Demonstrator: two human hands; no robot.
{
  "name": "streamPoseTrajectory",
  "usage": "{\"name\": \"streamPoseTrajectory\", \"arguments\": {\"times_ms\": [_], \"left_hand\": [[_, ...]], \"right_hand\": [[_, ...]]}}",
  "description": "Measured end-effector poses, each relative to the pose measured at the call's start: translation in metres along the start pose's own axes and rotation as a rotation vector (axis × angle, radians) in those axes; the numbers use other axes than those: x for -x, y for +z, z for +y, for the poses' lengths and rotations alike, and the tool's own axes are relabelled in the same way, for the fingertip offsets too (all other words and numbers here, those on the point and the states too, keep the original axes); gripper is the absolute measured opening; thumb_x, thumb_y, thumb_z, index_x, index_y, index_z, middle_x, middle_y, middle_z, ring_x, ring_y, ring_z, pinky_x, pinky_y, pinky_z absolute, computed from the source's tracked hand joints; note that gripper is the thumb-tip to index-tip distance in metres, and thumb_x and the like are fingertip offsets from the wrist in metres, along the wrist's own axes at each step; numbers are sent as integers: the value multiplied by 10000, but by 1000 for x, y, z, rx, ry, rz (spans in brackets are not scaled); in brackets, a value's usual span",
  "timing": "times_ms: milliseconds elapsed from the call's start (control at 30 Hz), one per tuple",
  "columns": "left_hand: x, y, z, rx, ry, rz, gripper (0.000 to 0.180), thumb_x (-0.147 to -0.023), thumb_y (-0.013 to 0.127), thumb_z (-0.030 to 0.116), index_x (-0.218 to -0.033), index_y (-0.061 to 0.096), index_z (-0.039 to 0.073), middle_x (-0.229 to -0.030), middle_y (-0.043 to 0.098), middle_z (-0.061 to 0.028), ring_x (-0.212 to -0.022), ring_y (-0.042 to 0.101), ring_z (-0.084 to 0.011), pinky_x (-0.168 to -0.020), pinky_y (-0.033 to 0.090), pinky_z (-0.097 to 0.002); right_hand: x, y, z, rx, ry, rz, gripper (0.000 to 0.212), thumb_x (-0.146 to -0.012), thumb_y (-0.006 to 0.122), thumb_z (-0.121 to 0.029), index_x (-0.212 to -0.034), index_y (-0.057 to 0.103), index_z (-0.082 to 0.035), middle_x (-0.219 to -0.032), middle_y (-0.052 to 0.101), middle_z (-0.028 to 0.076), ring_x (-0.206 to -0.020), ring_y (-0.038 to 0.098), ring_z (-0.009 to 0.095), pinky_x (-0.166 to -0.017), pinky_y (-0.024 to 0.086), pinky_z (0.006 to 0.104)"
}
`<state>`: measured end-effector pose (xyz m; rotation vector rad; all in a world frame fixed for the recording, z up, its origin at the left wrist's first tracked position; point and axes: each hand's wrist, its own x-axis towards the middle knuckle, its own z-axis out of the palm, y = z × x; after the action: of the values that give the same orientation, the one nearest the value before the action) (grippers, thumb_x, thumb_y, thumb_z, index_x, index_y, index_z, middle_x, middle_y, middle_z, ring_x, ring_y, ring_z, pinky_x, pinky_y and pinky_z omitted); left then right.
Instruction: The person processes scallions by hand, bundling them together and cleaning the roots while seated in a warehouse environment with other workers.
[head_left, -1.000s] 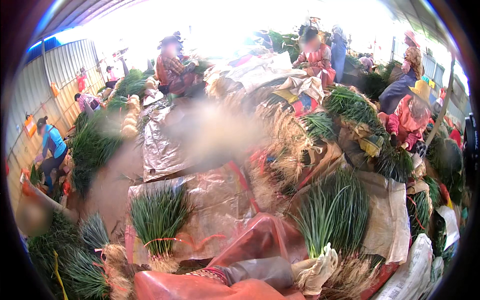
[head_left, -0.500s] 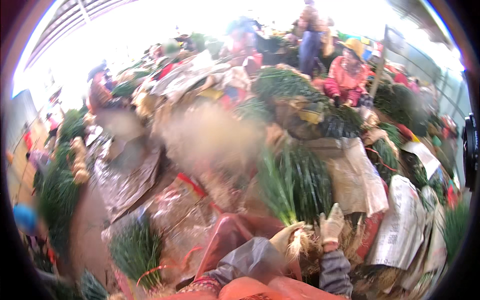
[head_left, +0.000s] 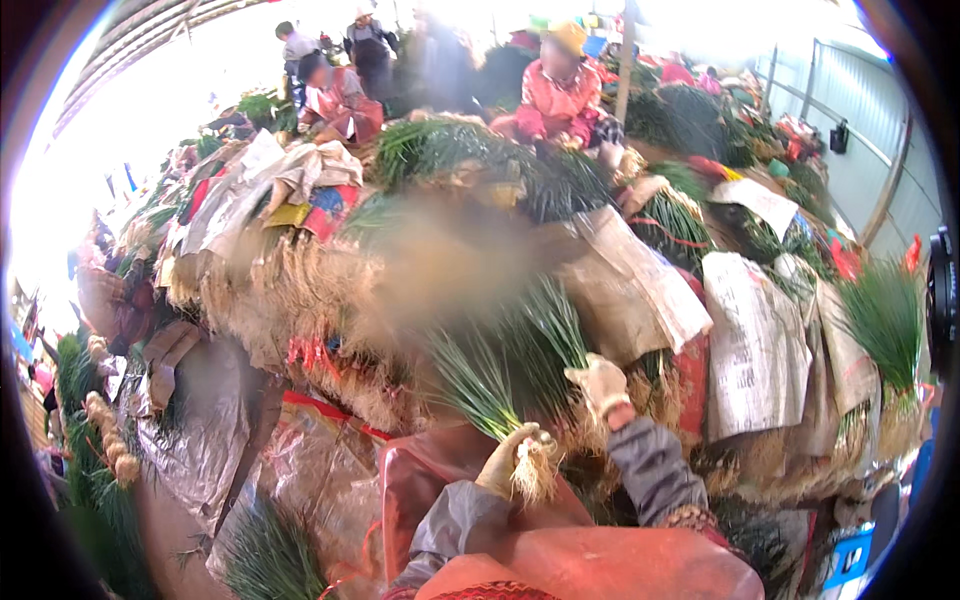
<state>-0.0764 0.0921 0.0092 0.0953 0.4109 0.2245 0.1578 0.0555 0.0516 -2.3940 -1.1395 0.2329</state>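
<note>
My left hand (head_left: 503,465), in a pale work glove, is closed around the lower stems of a bunch of green onions (head_left: 478,397). The bunch's pale roots (head_left: 534,474) hang beside the glove, over my orange-red apron (head_left: 620,565), and its leaves point up and away. My right hand (head_left: 602,385), gloved too, reaches farther out to the right. Its fingers close on the stem end of other green onions (head_left: 560,328) on the pile. Part of that grip is hidden behind the glove.
A long heap of green onions, roots facing me, carries woven sacks (head_left: 757,345). At the lower left are a plastic sheet (head_left: 200,440) and another onion bundle (head_left: 268,550). A person in an orange top (head_left: 560,95) sits beyond the heap. A blurred smudge covers the middle.
My view has swung to the right. The left hand with its bunch has come into clear sight, tilted left. My right hand, open beside the onions before, has reached forward and closed on stems.
</note>
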Motion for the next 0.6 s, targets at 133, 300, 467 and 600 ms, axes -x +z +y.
{"name": "streamPoseTrajectory", "arguments": {"times_ms": [133, 300, 467, 600], "left_hand": [[18, 34, -5, 94, -218, -105, 191, -883, 632, 267, -888, 640, 76, -801, 665, -67, -756, 680, -251, -674, 574, -394], [28, 77, -13, -31, -54, 189, 216, -891, 618, 306, -927, 637, 94, -745, 644, -57, -603, 621, -191, -540, 521, -316], [11, 59, -24, -373, 141, 56, 203, -909, 596, 180, -1027, 649, 23, -805, 668, -20, -671, 642, -140, -606, 540, -276], [17, 57, -28, -215, 28, 123, 131, -870, 627, 145, -937, 655, 36, -727, 656, -21, -595, 636, -138, -570, 561, -296]], "right_hand": [[-4, -9, 27, 74, -285, 127, 331, -792, 650, -299, -990, 647, -33, -885, 633, 148, -848, 614, 302, -769, 499, 388], [14, -18, 54, -891, -266, -47, 181, -883, 586, -194, -991, 652, -65, -845, 654, 46, -751, 631, 191, -701, 525, 327], [62, 4, 0, -1064, -151, -163, 230, -922, 582, -157, -1061, 660, 10, -1003, 692, 102, -834, 646, 160, -772, 516, 279], [98, -4, -12, -614, 41, -8, 199, -923, 573, -195, -993, 685, -46, -910, 684, 71, -731, 613, 123, -664, 502, 252]]}}
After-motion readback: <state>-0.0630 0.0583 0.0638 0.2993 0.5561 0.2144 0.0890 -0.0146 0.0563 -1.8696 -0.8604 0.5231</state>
